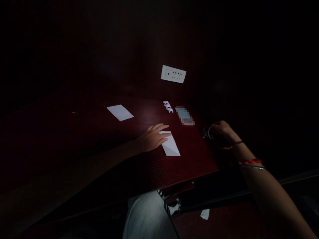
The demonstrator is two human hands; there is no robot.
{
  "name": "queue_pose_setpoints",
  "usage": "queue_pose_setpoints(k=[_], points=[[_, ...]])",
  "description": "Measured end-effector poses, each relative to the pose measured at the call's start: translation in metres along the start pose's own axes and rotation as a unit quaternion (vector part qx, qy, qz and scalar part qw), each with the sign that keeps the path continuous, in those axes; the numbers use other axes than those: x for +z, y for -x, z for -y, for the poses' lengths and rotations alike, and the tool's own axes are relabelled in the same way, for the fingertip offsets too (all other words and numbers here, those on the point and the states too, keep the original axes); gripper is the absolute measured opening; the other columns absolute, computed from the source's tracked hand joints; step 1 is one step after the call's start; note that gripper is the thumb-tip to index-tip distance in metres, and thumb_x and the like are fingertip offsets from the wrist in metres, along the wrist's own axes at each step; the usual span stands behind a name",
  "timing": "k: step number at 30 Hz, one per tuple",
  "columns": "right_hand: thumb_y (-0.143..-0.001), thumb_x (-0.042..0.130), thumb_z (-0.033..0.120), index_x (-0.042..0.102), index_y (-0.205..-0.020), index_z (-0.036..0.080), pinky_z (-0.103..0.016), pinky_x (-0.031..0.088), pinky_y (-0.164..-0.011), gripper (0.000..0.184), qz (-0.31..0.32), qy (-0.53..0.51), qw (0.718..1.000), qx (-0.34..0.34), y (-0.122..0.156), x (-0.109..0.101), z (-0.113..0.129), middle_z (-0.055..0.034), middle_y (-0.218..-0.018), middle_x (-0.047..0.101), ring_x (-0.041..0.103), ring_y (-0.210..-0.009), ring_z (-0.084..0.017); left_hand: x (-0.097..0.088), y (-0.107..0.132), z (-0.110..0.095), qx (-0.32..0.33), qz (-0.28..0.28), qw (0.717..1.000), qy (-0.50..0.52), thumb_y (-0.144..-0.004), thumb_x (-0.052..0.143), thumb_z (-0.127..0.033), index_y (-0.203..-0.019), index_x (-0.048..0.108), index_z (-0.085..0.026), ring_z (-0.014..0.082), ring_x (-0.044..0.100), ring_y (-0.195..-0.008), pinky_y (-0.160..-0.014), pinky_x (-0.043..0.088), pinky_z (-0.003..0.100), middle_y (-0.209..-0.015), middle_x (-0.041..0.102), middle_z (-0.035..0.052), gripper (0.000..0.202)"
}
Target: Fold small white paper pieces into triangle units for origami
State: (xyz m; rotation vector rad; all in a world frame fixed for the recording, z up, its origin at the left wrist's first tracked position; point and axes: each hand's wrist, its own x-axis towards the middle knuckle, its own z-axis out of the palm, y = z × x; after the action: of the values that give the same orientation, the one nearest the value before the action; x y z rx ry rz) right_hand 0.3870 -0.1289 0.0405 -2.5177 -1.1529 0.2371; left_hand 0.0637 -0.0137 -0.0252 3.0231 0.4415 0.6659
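My left hand [152, 137] lies palm down with its fingers stretched out and apart. Its fingertips rest on the upper left part of a white paper strip [172, 148], which lies flat on the dark red table [159, 172]. Over at the right side of the table, my right hand [221, 127] is closed, its fingers bent down at a pale looped thing [208, 133]. Darkness hides what kind of thing this is, and part of it sits behind the fingers. Beyond the left hand are a small row of folded white paper pieces [168, 107] and a blurred-out phone [184, 116].
Another white paper sheet [120, 112] lies at the left of the table. A white socket plate [173, 74] is on the wall behind. Below the table edge are my knee [148, 215] and a paper scrap [205, 214]. The surroundings are very dark.
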Motion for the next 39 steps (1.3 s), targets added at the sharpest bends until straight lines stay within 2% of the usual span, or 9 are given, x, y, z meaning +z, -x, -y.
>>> queue_pose_setpoints(k=[6,12,17,21,24,29,34,37,39], points=[[-0.068,0.054,0.027,0.059,-0.05,0.012,-0.02,0.032,-0.042,0.024,0.0,0.033,0.999,-0.003,-0.023,0.012,0.003,-0.0006,-0.04,0.05,0.047,-0.041,-0.009,0.014,-0.056,-0.01,-0.003,-0.004,1.0,0.025,-0.088,0.032,-0.032,-0.114,0.048,-0.025,0.0208,0.027,-0.119,-0.094,0.026,0.04,-0.127,0.037,0.0043,0.032],[-0.068,0.057,0.032,0.062,-0.057,0.012,-0.019,0.035,-0.046,0.023,0.008,0.029,0.999,-0.027,-0.021,0.008,0.005,-0.0014,-0.045,0.055,0.052,-0.046,-0.01,0.031,-0.069,-0.009,-0.01,0.023,0.999,0.04,-0.087,0.032,-0.034,-0.109,0.052,-0.023,0.02,0.031,-0.116,-0.093,0.028,0.037,-0.122,0.043,0.0045,0.032],[-0.075,0.05,0.035,0.061,-0.07,0.011,-0.018,0.035,-0.043,0.027,0.048,-0.003,0.995,-0.086,-0.008,0.015,0.018,-0.0018,-0.051,0.058,0.049,-0.043,-0.007,0.022,-0.053,0.002,-0.034,0.038,0.998,0.043,-0.087,0.03,-0.034,-0.109,0.052,-0.021,0.0182,0.036,-0.112,-0.093,0.029,0.035,-0.119,0.045,0.0049,0.034],[-0.075,0.051,0.033,0.06,-0.075,0.012,-0.017,0.038,-0.046,0.023,0.134,-0.04,0.971,-0.195,0.009,0.039,0.048,-0.0017,-0.059,0.06,0.05,-0.044,-0.006,0.002,-0.024,0.007,-0.074,0.048,0.996,0.031,-0.087,0.029,-0.038,-0.108,0.052,-0.019,0.0178,0.044,-0.103,-0.089,0.033,0.034,-0.112,0.05,0.0053,0.037],[-0.071,0.057,0.029,0.06,-0.081,0.013,-0.019,0.042,-0.059,0.019,0.174,-0.062,0.936,-0.299,0.024,0.06,0.079,-0.0029,-0.074,0.062,0.056,-0.062,-0.009,-0.009,0.001,0.001,-0.132,0.038,0.99,0.015,-0.084,0.032,-0.047,-0.114,0.047,-0.02,0.0214,0.044,-0.102,-0.086,0.035,0.039,-0.114,0.047,0.0063,0.043],[-0.06,0.067,0.023,0.055,-0.102,0.014,-0.028,0.039,-0.079,0.044,0.186,-0.075,0.886,-0.417,0.039,0.08,0.119,-0.0079,-0.101,0.055,0.051,-0.09,-0.016,-0.021,0.028,-0.024,-0.134,0.028,0.991,0.001,-0.081,0.04,-0.046,-0.114,0.045,-0.017,0.0227,0.041,-0.105,-0.088,0.034,0.039,-0.115,0.045,0.0083,0.044],[-0.059,0.067,0.021,0.058,-0.093,0.012,-0.024,0.04,-0.062,0.037,0.207,-0.061,0.873,-0.437,0.035,0.09,0.134,-0.0018,-0.076,0.057,0.051,-0.066,-0.012,-0.032,0.041,-0.044,-0.018,0.053,0.998,0.041,-0.086,0.038,-0.033,-0.113,0.046,-0.021,0.0165,0.044,-0.104,-0.089,0.034,0.031,-0.116,0.047,0.0041,0.031],[-0.063,0.064,0.023,0.061,-0.078,0.012,-0.02,0.037,-0.054,0.019,0.21,-0.063,0.871,-0.441,0.034,0.095,0.137,0.0022,-0.063,0.053,0.048,-0.056,-0.009,-0.034,0.05,-0.039,-0.004,0.066,0.997,0.031,-0.088,0.034,-0.028,-0.109,0.049,-0.024,0.0146,0.046,-0.104,-0.088,0.034,0.031,-0.114,0.051,0.0009,0.026],[-0.068,0.06,0.024,0.06,-0.074,0.012,-0.02,0.038,-0.056,0.012,0.197,-0.075,0.868,-0.449,0.039,0.097,0.139,0.0018,-0.064,0.054,0.049,-0.06,-0.009,-0.034,0.057,-0.029,-0.015,0.06,0.998,0.005,-0.087,0.037,-0.031,-0.109,0.05,-0.023,0.0166,0.044,-0.107,-0.088,0.033,0.033,-0.115,0.051,0.0012,0.026]])
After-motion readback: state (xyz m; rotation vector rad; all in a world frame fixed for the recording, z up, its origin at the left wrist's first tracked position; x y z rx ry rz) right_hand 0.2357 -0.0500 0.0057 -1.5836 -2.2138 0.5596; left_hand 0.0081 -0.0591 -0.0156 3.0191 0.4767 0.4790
